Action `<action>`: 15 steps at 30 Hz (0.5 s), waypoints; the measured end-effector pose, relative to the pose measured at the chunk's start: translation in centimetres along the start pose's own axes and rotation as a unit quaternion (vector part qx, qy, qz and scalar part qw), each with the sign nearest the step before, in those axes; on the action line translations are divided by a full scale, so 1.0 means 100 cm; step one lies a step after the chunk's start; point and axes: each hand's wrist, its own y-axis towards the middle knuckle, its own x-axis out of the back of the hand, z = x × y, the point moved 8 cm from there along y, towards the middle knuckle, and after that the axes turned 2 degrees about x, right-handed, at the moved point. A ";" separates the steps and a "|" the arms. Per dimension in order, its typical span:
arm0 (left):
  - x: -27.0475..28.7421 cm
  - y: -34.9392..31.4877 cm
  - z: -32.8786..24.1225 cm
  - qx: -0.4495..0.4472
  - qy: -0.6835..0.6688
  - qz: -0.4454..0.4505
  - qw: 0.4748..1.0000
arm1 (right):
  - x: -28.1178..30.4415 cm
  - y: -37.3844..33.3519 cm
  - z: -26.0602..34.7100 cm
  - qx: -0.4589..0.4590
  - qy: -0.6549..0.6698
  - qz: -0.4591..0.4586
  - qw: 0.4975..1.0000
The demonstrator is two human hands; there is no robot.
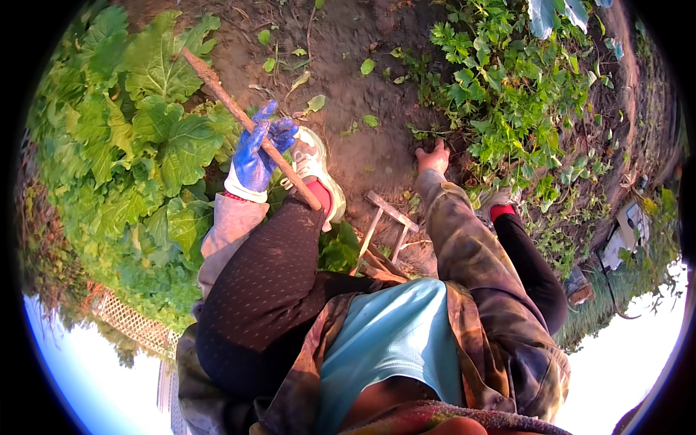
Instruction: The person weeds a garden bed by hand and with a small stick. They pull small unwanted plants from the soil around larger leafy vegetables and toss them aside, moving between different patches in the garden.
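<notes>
My left hand, in a blue-coated glove with a white cuff, holds a long wooden stick. The stick slants across the palm, its upper end over broad green leaves and its lower end by my left knee. Some gloved fingers point up past it. My bare right hand reaches down to the soil at the edge of a leafy green plant. Its fingers look curled at the plant's base; their tips are partly hidden, and what they hold cannot be made out.
Brown soil with scattered small leaves runs between the plant rows. My left shoe stands beside the broad leaves, my right shoe beside the other plants. A small wooden frame stands between my legs. Lattice fencing shows at lower left.
</notes>
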 end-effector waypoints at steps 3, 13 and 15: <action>-0.006 0.005 0.002 0.004 -0.016 0.018 1.000 | -0.004 0.008 -0.006 0.017 0.042 0.028 0.999; -0.002 0.014 0.003 -0.009 -0.018 0.030 0.999 | 0.007 -0.013 -0.024 -0.089 0.411 0.335 0.843; -0.004 0.017 0.002 -0.005 -0.015 0.029 0.999 | 0.021 -0.024 -0.009 -0.087 0.425 0.371 0.821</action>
